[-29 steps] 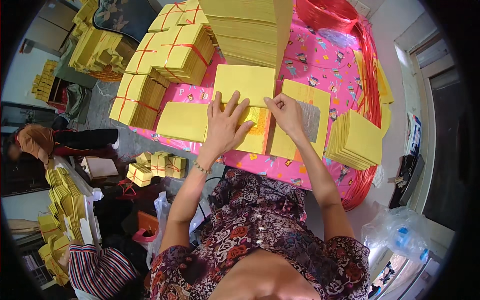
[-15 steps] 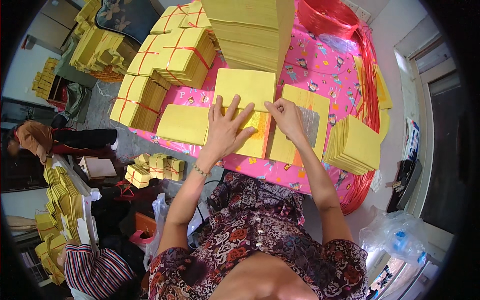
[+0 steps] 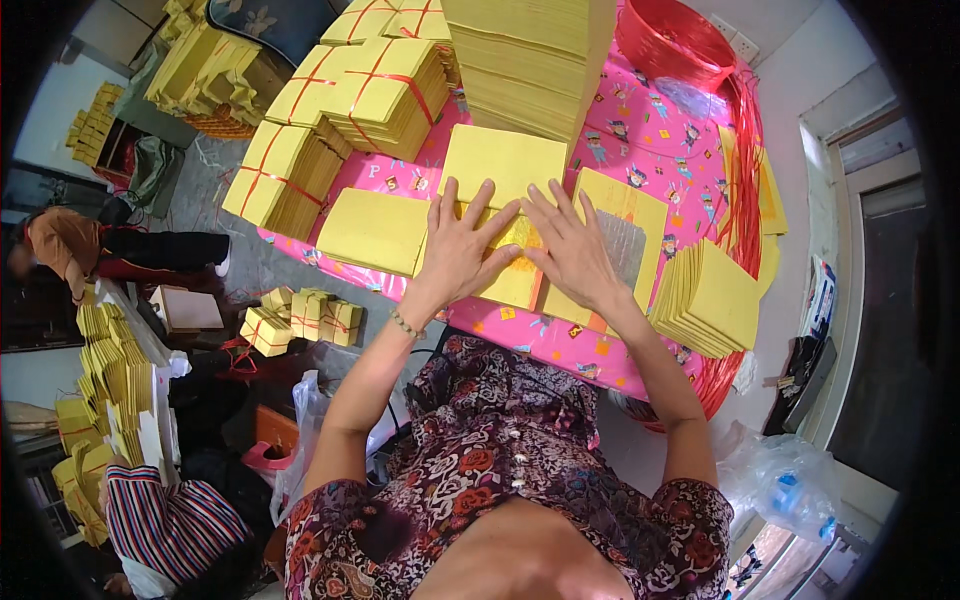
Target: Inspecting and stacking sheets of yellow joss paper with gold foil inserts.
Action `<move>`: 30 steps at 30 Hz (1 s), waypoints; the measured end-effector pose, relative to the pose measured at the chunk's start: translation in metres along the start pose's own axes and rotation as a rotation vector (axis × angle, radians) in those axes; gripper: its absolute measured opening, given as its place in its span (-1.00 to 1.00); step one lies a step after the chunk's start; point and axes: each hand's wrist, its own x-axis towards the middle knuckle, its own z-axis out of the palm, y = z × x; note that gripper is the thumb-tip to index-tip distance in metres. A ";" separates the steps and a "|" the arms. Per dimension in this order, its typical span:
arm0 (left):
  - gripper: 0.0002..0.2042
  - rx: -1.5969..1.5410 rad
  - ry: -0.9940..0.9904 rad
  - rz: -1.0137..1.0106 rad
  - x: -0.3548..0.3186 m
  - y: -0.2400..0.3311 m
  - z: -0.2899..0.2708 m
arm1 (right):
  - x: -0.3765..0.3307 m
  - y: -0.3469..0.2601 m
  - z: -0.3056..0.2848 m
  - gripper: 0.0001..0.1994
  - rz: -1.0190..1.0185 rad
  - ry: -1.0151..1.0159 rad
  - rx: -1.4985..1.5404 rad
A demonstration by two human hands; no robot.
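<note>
My left hand (image 3: 460, 250) lies flat with its fingers spread over yellow paper in the middle of the table. Beside it my right hand (image 3: 578, 255) is stretched out flat too, fingertips near those of the left. Both press at the near edge of a yellow folded sheet (image 3: 505, 165), above a sheet with gold foil and an orange border (image 3: 516, 288) that they partly cover. A sheet with a silver-grey foil patch (image 3: 627, 248) lies to the right, partly under my right wrist. A low yellow paper stack (image 3: 370, 232) sits to the left.
Behind my hands rises a tall yellow paper stack (image 3: 525, 65). Bundles tied with red ribbon (image 3: 285, 175) stand at left. A fanned paper stack (image 3: 715, 300), red strands (image 3: 738, 180) and a red basin (image 3: 675, 45) are at right. People (image 3: 180, 520) work at far left.
My right hand has gone from pinching at the sheet's edge to lying flat with fingers spread. My left hand stays spread on the paper. The whole view has shifted slightly.
</note>
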 end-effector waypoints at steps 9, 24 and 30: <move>-0.43 0.008 -0.007 0.016 -0.003 0.001 0.001 | -0.009 0.001 0.005 -0.30 0.031 -0.226 0.133; -0.24 -0.008 -0.023 -0.018 -0.014 -0.011 -0.006 | -0.007 0.000 0.002 -0.30 0.068 -0.259 0.114; -0.27 -0.003 -0.019 -0.027 -0.015 -0.010 -0.006 | 0.012 -0.011 -0.013 -0.25 -0.006 -0.261 -0.025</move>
